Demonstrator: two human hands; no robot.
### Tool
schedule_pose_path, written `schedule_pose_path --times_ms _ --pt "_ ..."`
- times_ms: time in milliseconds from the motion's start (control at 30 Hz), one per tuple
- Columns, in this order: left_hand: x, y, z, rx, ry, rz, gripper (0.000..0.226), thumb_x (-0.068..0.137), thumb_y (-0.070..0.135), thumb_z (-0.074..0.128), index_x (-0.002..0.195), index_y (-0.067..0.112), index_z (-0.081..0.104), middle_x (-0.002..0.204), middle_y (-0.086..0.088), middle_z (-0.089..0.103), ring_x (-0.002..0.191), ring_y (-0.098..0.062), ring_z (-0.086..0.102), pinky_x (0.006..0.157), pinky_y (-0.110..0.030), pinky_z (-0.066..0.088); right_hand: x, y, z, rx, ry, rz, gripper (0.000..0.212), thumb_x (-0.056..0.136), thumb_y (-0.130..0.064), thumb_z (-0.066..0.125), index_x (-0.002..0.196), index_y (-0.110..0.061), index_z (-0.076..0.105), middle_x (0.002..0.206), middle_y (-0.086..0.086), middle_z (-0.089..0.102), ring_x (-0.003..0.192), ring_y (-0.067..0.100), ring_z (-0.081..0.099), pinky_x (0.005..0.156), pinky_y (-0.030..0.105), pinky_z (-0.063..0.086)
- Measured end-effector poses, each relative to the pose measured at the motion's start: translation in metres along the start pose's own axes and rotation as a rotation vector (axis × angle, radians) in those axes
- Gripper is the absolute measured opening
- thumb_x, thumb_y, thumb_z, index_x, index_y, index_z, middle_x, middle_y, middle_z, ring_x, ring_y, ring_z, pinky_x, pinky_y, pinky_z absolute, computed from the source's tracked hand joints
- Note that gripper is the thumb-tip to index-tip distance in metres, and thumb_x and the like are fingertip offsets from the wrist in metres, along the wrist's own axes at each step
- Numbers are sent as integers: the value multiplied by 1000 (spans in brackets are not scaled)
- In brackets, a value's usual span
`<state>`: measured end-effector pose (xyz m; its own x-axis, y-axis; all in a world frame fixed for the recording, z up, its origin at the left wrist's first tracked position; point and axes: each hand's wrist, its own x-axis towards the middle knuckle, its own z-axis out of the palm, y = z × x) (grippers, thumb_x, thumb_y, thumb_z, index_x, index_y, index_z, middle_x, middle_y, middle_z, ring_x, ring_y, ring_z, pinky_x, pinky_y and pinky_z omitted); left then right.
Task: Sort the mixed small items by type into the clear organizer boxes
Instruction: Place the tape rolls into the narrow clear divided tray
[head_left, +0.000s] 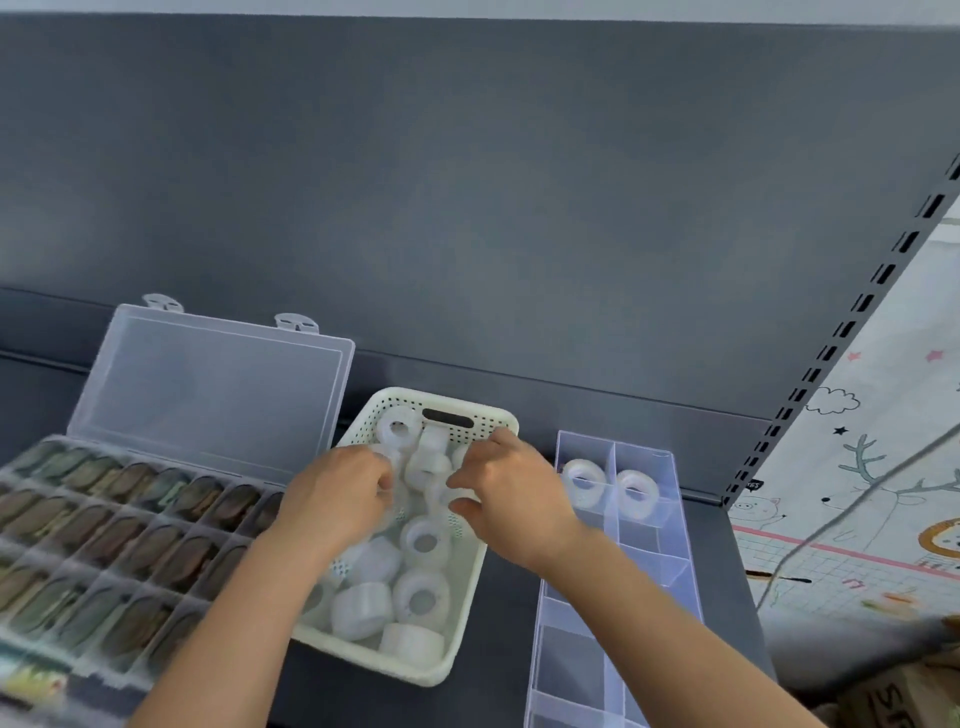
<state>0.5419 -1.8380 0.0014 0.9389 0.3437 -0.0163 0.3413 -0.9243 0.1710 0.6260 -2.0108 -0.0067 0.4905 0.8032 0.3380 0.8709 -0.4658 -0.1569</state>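
- White tape rolls fill the basket under both hands.
- Right hand pinches one roll.
- Left hand beside it: grip I cannot tell.

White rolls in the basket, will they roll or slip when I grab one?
The white rolls look light: small hollow rings piled loosely in the basket. On edge one would likely roll; the two in the clear organizer sit between compartment walls.
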Motion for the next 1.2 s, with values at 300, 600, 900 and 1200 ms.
schedule_pose_path --times_ms 300,600,900,1200 --pt "-11 -14 6 -23 -33 12 42 77 28 67 52 13 37 63 -1 36 56 -18 34 48 -29 26 21 -16 17 -127 -354 141 11 88 -17 59 91 -8 66 88 6 52 102 25 49 65 29 35" --pt "-5 9 1 -256 337 85 11 88 11 60 81 12 68 87 4 60 78 -20 55 66 -38 49 1 7 0 212 163 251 11 84 -17 66 84 -9 72 86 3 68 88 27 58 68 39 51" --pt "36 110 7 -352 356 400 12 90 12 57 88 13 69 92 2 60 85 -22 55 70 -37 46 -50 87 -35 -2 344 412 11 72 3 71 71 -8 71 74 6 67 69 33 56 51 38 50" --pt "70 159 35 -88 112 513 22 94 11 48 90 14 69 96 1 54 97 -19 50 70 -36 47 -84 129 -38 -88 -9 624 18 92 -19 55 95 -13 72 102 2 65 99 22 53 77 33 48"
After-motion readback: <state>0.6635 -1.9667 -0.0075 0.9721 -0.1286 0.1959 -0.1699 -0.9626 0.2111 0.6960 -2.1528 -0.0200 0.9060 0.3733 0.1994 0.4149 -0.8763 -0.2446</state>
